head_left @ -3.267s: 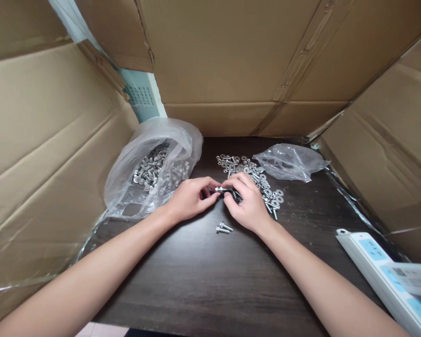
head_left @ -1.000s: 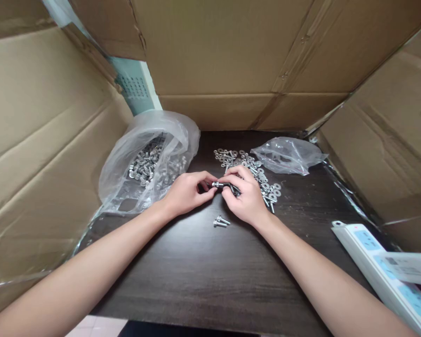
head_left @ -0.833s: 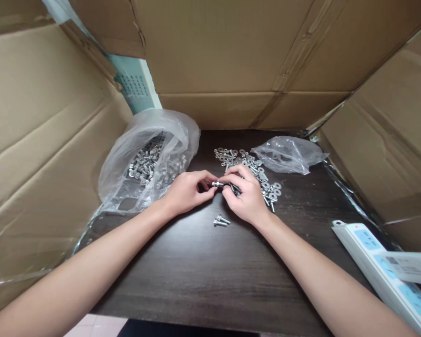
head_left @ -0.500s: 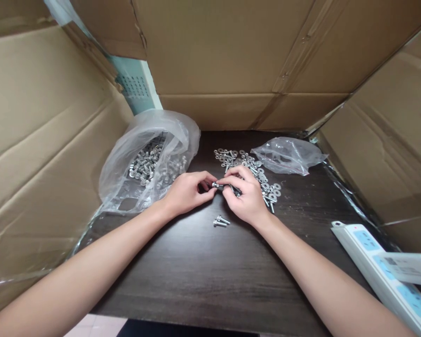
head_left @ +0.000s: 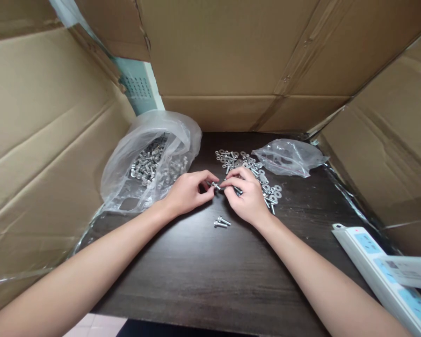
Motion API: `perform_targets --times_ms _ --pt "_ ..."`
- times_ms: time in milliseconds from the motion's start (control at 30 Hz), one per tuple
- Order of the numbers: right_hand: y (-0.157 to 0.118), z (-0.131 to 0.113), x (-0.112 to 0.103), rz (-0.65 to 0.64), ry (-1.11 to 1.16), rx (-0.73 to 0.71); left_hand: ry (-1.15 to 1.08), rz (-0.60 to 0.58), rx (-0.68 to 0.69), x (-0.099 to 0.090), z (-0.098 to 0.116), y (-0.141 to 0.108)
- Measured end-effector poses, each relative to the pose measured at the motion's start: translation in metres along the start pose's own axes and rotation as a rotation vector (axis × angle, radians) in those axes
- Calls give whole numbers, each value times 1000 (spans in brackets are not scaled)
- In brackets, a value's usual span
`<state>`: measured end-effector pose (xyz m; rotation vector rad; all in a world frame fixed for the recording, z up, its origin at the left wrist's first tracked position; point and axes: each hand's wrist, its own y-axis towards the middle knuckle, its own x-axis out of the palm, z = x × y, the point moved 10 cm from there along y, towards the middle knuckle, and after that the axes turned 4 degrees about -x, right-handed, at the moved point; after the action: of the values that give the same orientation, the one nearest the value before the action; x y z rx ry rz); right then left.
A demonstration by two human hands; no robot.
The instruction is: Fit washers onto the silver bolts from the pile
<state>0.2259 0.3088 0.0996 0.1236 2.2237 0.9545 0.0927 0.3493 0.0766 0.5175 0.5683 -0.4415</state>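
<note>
Forearms come in from the bottom corners, and your two hands meet over the middle of the dark wood-grain table (head_left: 203, 281). Nearest you on the right, a white power strip (head_left: 382, 276) lies slanting off the table's edge, with a white card resting on its far end. Just short of your hands, two small bolts (head_left: 222, 222) lie side by side on the bare wood, apart from everything else. Your left hand (head_left: 187, 193) is curled, thumb and forefinger pinching the head end of a small silver bolt (head_left: 215, 186); your right hand (head_left: 247, 199) is curled too, its thumb and forefinger closed on the same bolt's other end, so the piece sits between both sets of fingertips, held just above the table. Something dark shows under your right fingers, too hidden to name. Right behind and beside that hand spreads a loose scatter of washers and screws (head_left: 263, 180), touching the table and running back to an almost flat clear zip bag (head_left: 289, 157). To the left of your hands, a bigger clear plastic bag (head_left: 150, 159) stands open and slumped, with a heap of silver bolts inside. Farthest off, brown cardboard walls (head_left: 231, 61) close in the table on the left, back and right.
</note>
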Motion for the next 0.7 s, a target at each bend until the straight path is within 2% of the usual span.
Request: perform_targets --times_ms 700 --pt "1 -5 5 -78 21 -10 -92 -9 6 0 5 0"
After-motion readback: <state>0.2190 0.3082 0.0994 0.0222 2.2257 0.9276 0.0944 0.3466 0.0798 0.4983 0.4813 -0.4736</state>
